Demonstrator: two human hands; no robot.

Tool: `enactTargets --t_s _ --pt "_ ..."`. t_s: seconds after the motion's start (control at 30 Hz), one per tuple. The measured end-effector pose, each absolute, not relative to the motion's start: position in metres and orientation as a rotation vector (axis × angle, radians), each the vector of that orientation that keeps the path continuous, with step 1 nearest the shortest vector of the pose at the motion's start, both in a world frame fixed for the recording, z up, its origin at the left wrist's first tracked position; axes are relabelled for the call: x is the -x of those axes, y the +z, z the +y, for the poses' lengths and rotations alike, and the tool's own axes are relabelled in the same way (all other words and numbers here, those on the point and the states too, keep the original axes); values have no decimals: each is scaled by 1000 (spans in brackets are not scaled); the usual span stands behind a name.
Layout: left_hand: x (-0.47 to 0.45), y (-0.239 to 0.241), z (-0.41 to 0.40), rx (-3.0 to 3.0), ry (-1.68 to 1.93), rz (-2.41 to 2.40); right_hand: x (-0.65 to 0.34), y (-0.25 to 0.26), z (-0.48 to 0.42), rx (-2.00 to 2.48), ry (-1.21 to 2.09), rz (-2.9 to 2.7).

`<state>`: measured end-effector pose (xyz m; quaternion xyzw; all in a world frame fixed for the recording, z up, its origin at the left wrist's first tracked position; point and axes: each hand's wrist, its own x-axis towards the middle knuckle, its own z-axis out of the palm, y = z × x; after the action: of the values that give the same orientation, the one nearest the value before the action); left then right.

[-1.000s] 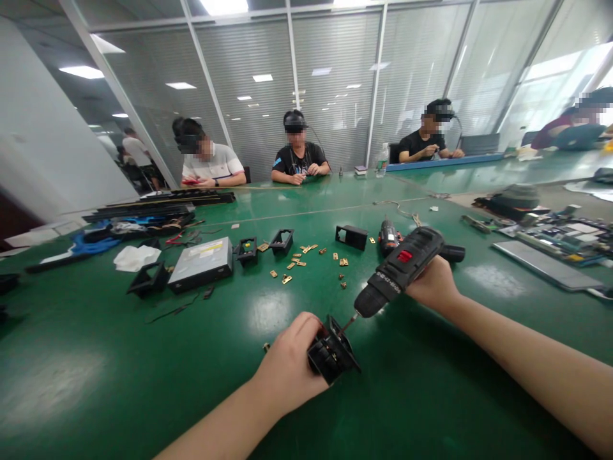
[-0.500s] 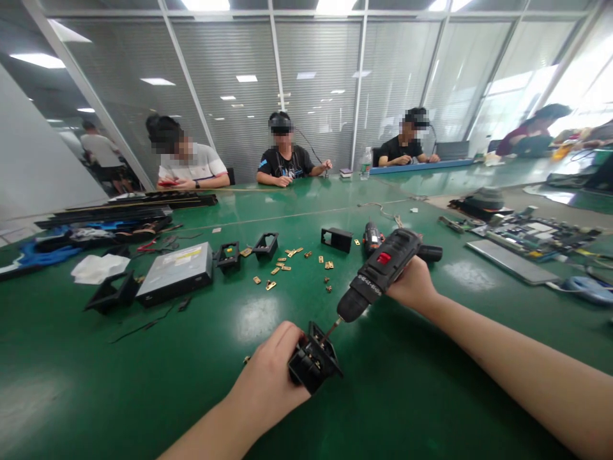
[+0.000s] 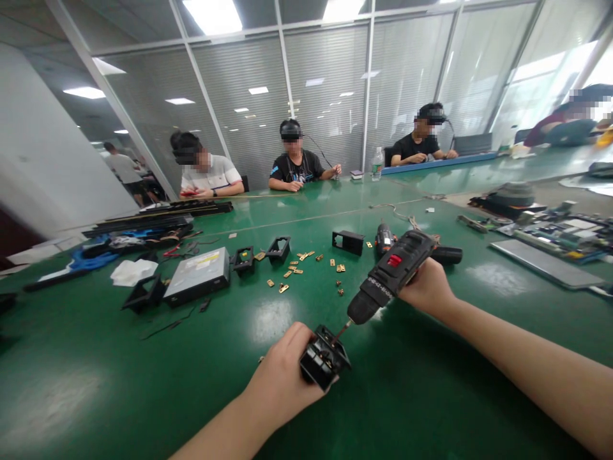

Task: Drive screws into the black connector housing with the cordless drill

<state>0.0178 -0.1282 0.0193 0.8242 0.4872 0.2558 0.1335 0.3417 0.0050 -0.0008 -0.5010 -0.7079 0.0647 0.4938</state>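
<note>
My left hand point(image 3: 286, 368) is closed around a black plastic socket housing point(image 3: 322, 365), which it holds tilted above the table. Brass-coloured bits show inside the housing. My right hand point(image 3: 430, 285) grips a black cordless drill point(image 3: 389, 269) with a red switch on top. The drill's long bit points down and left, its tip inside the housing's opening; the exact contact point is too small to make out. Beyond the hands lie several small brass plates point(image 3: 297, 271) and a few brass screws point(image 3: 340, 292).
Several black frames, one of them a rectangular housing point(image 3: 348, 242), stand farther back. A second drill point(image 3: 383, 239) lies behind mine. At left sit a metal disc drive point(image 3: 197, 276) and white tissue point(image 3: 133, 273); at right, circuit boards point(image 3: 569, 227). Co-workers sit across the green table point(image 3: 201, 377).
The whole view has shifted, so everything appears farther right. Both hands keep their grips, and the bit stays in the black housing.
</note>
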Motion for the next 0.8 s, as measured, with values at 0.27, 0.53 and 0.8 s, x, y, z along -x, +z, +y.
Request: enactTargets --t_s 0.27,0.53,0.8 --pt "-18 21 -128 -2445 762 1411 -339 6 3 1214 180 -1718" --pt "-17 24 -126 -2507 779 1399 -340 6 5 1206 129 -1738" --pt "-13 21 -125 -2545 783 1432 -339 7 8 1193 113 -1740"
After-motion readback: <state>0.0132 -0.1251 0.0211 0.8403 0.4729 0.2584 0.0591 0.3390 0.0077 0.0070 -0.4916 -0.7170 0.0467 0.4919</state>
